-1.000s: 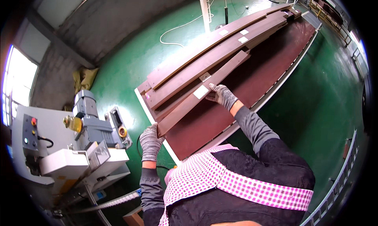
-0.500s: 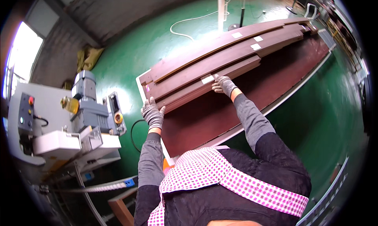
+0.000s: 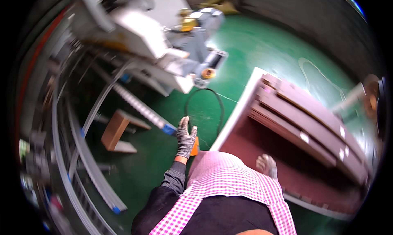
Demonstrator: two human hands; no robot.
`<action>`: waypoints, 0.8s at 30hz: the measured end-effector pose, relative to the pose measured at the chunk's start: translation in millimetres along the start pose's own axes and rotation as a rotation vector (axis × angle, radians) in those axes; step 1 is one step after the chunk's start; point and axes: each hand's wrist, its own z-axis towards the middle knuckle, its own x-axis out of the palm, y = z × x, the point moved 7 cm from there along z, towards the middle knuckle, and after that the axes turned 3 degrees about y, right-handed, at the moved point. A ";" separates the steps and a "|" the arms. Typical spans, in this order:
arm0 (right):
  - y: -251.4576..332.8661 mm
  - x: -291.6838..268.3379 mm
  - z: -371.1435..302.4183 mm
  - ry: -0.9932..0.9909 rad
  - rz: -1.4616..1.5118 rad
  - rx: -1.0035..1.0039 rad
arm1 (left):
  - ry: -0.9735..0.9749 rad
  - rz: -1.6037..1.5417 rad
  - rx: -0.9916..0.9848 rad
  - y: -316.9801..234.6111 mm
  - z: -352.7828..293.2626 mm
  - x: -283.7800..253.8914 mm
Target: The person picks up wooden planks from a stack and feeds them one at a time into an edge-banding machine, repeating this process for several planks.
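Note:
My left hand (image 3: pixel 186 138), in a striped grey glove, is raised with fingers stretched and nothing in it. It is near an orange object (image 3: pixel 194 147), partly hidden behind it, and the blue end (image 3: pixel 169 129) of a roller rail. My right hand (image 3: pixel 267 165), gloved and blurred, hangs above the bare dark red top of a low white-edged platform (image 3: pixel 245 140); its fingers look loosely apart, with nothing seen in them. Stacked brown boards (image 3: pixel 303 116), some bearing white labels, lie along the platform's far side, apart from both hands.
A grey and white machine with a motor (image 3: pixel 192 38) stands at the upper left. Curved roller rails (image 3: pixel 77 140) run down the left side beside a brown wooden frame (image 3: pixel 112 130). A black cable (image 3: pixel 223 108) loops on the green floor. A fan (image 3: pixel 371 97) stands at the right.
Both hands have left the stacked boards. My view has swung left, so boards and platform now sit at the right. My left hand is now beside the rail; my right is drawn back near my body.

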 end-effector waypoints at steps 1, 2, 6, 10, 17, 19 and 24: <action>-4.9 14.8 2.1 0.072 0.006 0.051 | -0.097 0.002 -0.017 10.3 -2.6 -25.6; -10.0 22.3 2.3 0.039 -0.024 0.104 | -0.165 -0.011 -0.040 21.2 -3.1 -48.7; -6.1 55.5 12.3 0.047 -0.208 0.186 | -0.375 0.068 -0.078 49.3 1.8 -114.7; 5.0 97.3 37.9 0.041 -0.433 0.199 | -0.462 0.093 -0.101 79.6 7.5 -162.5; -23.8 197.7 68.4 0.146 -0.572 0.191 | -0.529 0.066 -0.231 146.1 13.2 -226.1; -43.0 226.9 63.4 0.246 -0.557 0.242 | -0.553 0.107 -0.231 163.2 17.5 -244.5; -74.4 255.1 57.9 0.238 -0.652 0.353 | -0.565 0.169 -0.233 203.4 39.3 -283.9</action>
